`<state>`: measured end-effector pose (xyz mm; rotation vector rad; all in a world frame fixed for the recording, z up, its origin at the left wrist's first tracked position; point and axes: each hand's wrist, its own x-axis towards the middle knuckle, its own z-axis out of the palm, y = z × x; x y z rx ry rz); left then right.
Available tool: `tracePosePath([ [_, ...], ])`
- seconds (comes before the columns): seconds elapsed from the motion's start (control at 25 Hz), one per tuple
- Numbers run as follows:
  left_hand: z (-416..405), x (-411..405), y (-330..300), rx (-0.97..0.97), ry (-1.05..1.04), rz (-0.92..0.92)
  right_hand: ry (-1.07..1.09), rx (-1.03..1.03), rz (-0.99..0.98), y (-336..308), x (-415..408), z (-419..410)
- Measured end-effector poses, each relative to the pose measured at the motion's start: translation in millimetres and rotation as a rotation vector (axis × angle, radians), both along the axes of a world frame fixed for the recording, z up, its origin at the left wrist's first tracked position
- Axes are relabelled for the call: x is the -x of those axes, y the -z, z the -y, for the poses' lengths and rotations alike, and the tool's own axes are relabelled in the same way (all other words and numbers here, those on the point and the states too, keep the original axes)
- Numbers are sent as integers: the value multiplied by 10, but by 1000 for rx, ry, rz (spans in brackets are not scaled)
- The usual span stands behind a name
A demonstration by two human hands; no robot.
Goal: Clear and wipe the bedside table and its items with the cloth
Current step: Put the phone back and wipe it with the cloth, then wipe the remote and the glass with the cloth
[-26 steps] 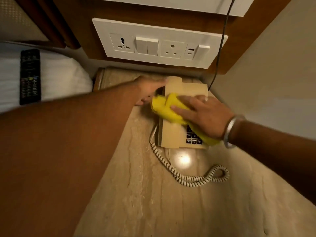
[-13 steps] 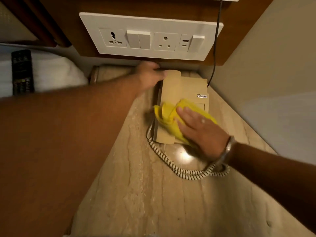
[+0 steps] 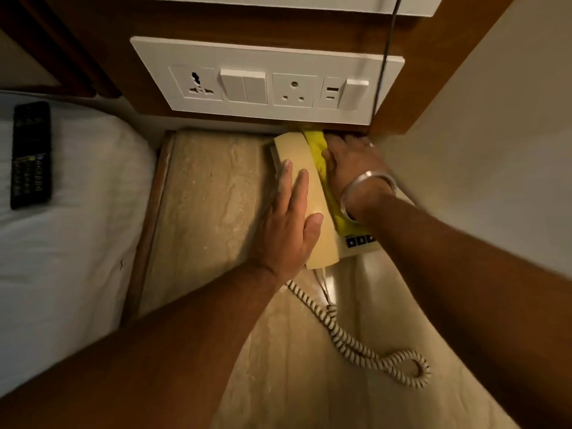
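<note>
A beige telephone (image 3: 305,168) with its handset on top stands at the back right of the marble bedside table (image 3: 210,212). My left hand (image 3: 288,224) lies flat against the handset's left side, fingers together and pointing to the wall. My right hand (image 3: 353,165) presses a yellow cloth (image 3: 325,178) onto the phone body to the right of the handset, near the wall. A silver bangle sits on that wrist. Part of the keypad (image 3: 359,241) shows below the cloth. The coiled cord (image 3: 356,345) trails over the table toward me.
A white socket and switch panel (image 3: 266,85) is on the wooden wall just above the phone. A thin dark cable (image 3: 383,63) hangs down at the right. The white bed (image 3: 68,243) borders the table's left edge, with a black remote (image 3: 31,154) on it. A plain wall closes the right side.
My left hand slid from the phone's far end down to the handset's left side. My right hand moved the cloth from the near part of the phone up toward the wall.
</note>
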<state>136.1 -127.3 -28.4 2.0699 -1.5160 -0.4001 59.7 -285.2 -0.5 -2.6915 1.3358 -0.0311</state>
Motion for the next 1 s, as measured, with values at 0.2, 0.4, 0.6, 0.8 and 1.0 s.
tracePosePath([
  [0.2,-1,-61,-154,-71,150,-68,-208,-57,-54,40,1220,-1193],
  [0.4,55,-200,-152,-84,315,-51,-122,14,-26,13,809,-633],
  [0.6,71,-289,-158,-75,452,-16,132,-109,73,0,453,-83],
  [0.8,-362,-116,-161,-97,580,146,147,-101,29,16,1098,-1265],
  [1.0,-434,-91,-364,-179,580,269,5,-197,246,18,1540,-2026],
])
